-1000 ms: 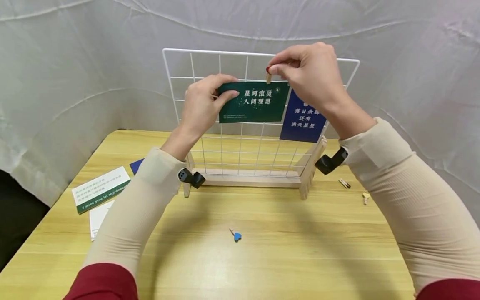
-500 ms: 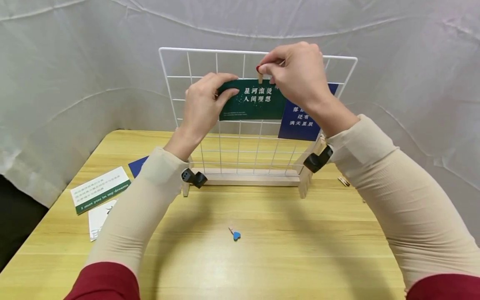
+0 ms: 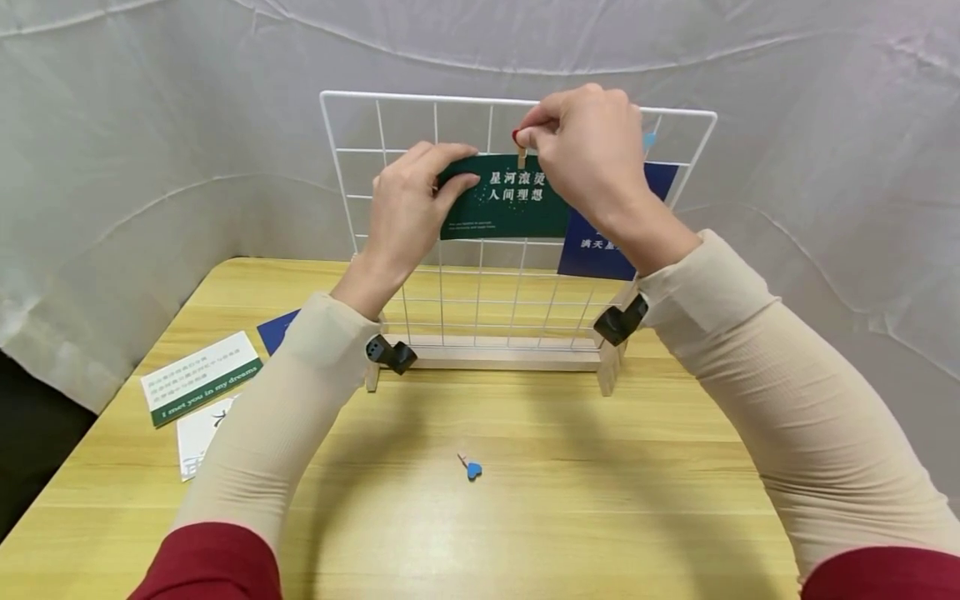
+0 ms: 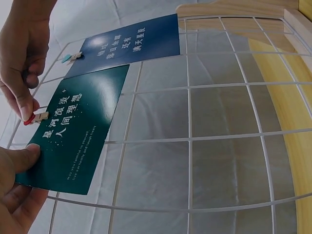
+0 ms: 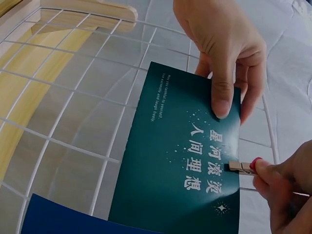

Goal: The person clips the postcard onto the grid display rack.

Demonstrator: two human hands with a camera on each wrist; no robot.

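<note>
My left hand (image 3: 408, 196) pinches the upper left corner of a green card (image 3: 502, 208) with white lettering, thumb in front and fingers behind. The card lies against a white wire grid (image 3: 477, 300). Between thumb and fingers of my right hand (image 3: 592, 150) is a small wooden clothespin (image 5: 241, 168) with a red top. Its jaws stand over the card's top edge, near the middle. To the right hangs a blue card (image 4: 131, 46), held by a clothespin (image 4: 72, 58) with a light-blue top; my right hand partly covers it in the head view.
A wooden base (image 3: 487, 358) holds the grid upright on the table (image 3: 600, 517). A clothespin with a blue heart (image 3: 473, 471) lies in front. At left lie a white-and-green card (image 3: 201, 377), a white card (image 3: 198, 437) and a blue card (image 3: 276, 330).
My right hand has moved left along the top of the green card with the clothespin, from near its right part to nearer the middle. The left hand keeps its grip on the card.
</note>
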